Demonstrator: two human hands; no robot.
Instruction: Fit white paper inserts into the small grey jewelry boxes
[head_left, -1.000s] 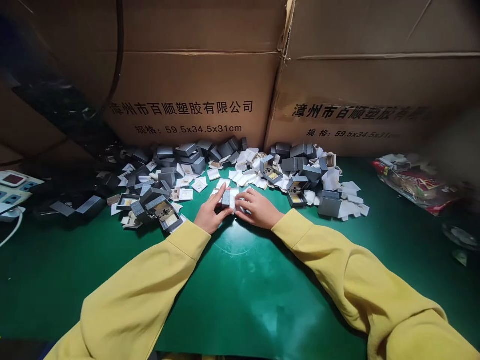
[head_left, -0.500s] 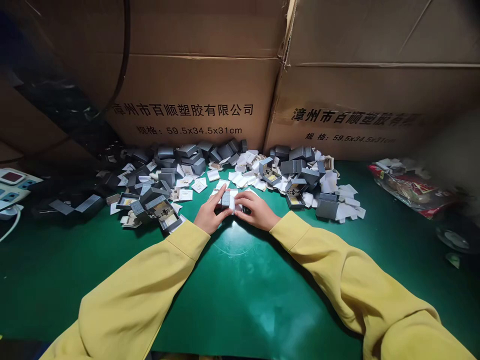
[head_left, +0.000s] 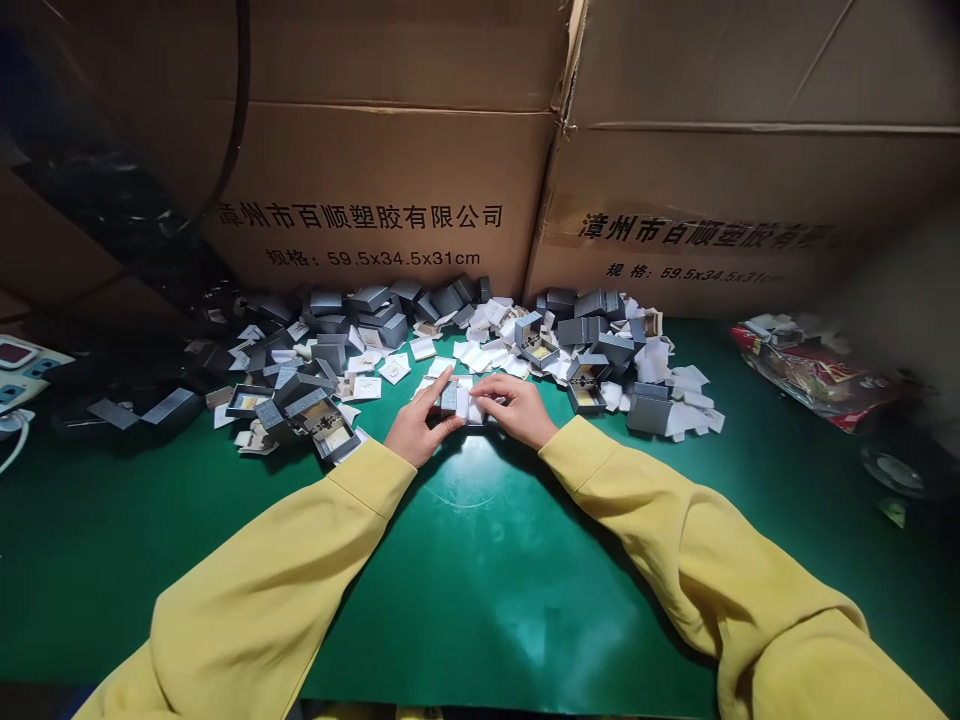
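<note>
Between my hands is a small dark grey hinged box (head_left: 448, 399), the kind used for jewellery, with a white insert (head_left: 466, 403) at its right part. My left hand (head_left: 420, 428) grips the box from the left, thumb in front and fingers behind. My right hand (head_left: 519, 410) is curled at the right side, thumb and fingertips closed on the white insert. Its fingers partly hide the box. Loose white cards (head_left: 394, 368) lie just beyond my left hand.
Grey boxes, some open (head_left: 326, 425), are heaped with white pieces at left and right (head_left: 589, 380). Large cardboard cartons (head_left: 375, 160) stand behind. A power strip (head_left: 30, 370) is at far left, a red plastic bag (head_left: 814, 375) at right, on the green table (head_left: 480, 600).
My right hand's fingers have lifted and flattened slightly over the white insert, showing more of it. My left hand keeps its hold on the box. The whole view has shifted slightly.
</note>
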